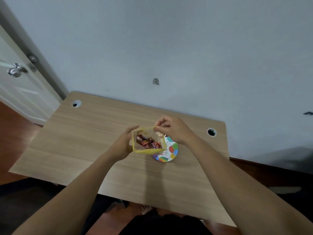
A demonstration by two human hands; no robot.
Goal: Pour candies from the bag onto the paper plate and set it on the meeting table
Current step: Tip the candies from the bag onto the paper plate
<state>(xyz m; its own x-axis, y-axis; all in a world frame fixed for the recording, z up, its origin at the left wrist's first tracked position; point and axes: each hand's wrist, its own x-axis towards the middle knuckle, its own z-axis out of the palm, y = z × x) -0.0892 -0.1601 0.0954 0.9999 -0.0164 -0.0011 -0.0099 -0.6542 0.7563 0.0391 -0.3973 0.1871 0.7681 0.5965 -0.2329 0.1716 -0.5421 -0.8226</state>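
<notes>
The person holds a yellow bag above the wooden bench, with its mouth pulled wide open toward the camera. The left hand grips the left side of the bag, fingers closed around its edge; most of these fingers are hidden behind the bag. The right hand pinches the far right corner of the rim between thumb and fingertips. Inside the bag I can see candies in red and dark wrappers, but they are blurred and I cannot count them. Below the bag, a paper plate with coloured balloons lies on the bench. The bag covers its left part, so only the right half shows, and the writing on it is not readable. Whether any candy is on the plate I cannot tell.
</notes>
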